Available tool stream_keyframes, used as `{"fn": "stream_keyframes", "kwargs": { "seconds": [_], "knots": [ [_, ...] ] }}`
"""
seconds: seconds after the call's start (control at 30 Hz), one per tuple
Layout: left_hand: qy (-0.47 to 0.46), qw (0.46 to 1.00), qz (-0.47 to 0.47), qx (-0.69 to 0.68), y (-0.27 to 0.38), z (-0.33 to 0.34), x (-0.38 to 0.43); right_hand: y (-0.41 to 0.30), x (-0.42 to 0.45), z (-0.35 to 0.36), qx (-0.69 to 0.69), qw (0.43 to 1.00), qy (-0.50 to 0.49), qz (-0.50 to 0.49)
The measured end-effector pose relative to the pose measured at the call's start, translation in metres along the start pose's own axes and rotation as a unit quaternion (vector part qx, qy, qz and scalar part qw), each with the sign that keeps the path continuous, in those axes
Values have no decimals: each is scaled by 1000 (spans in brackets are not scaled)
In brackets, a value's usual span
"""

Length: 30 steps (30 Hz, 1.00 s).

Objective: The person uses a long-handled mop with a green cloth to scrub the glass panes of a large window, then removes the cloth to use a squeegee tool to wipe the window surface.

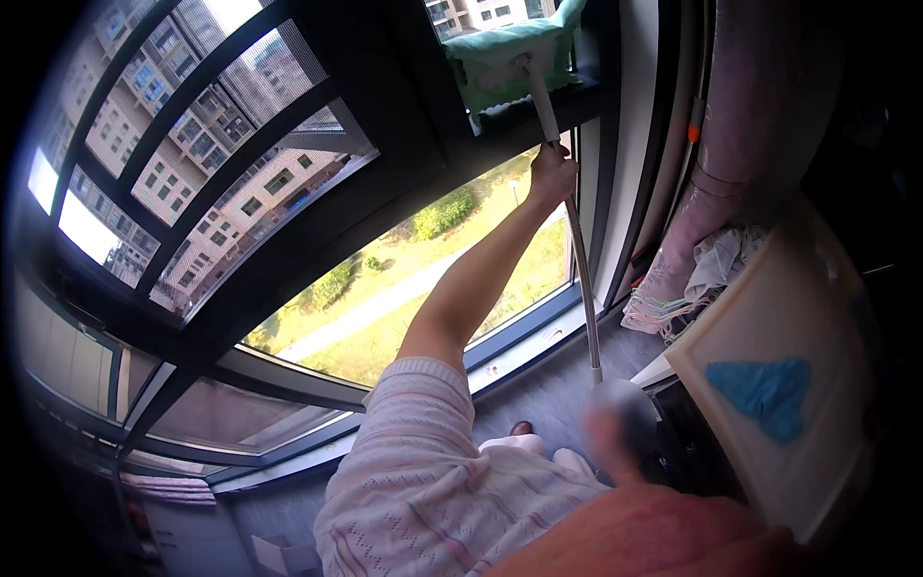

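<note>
My left hand (554, 174) is wrapped around the pole (583, 267) of a flat mop, just below its white neck (541, 101). A light green cloth (505, 54) covers the mop head, which is raised against the upper pane of a dark-framed window. The pole runs down toward my body, and its lower end meets a blurred patch. My right hand (604, 429) shows inside that patch, close to the pole's end; blur hides whether its fingers grip it.
A window sill (537, 342) runs below the lower pane. On the right are a tied pink curtain (710, 180), several clothes hangers (660, 310) and a pale tabletop (829, 469) bearing a blue cloth (768, 397). A small open box (285, 555) stands on the grey floor (263, 508).
</note>
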State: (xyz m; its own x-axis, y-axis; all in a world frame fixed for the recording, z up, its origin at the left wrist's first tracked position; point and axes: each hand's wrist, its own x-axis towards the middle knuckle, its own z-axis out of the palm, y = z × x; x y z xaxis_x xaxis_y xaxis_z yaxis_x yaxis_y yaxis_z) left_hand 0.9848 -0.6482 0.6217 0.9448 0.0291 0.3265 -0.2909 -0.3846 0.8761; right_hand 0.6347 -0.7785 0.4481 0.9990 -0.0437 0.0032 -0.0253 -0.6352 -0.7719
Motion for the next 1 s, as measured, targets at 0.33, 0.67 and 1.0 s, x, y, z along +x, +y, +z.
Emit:
{"fn": "stream_keyframes", "kwargs": {
  "seconds": [0.33, 0.67, 1.0],
  "knots": [
    [11, 990, -26, -139, 7, 10, -2, 53, 5, -12, 29, 997, 64, 6],
    [76, 988, 121, -49, 69, -12, 99, -45, 51, -49, 76, 995, 57, -34],
    [30, 988, 71, -135, 72, -16, 72, -47, 27, -79, 343, 939, -6, 17]
  ]
}}
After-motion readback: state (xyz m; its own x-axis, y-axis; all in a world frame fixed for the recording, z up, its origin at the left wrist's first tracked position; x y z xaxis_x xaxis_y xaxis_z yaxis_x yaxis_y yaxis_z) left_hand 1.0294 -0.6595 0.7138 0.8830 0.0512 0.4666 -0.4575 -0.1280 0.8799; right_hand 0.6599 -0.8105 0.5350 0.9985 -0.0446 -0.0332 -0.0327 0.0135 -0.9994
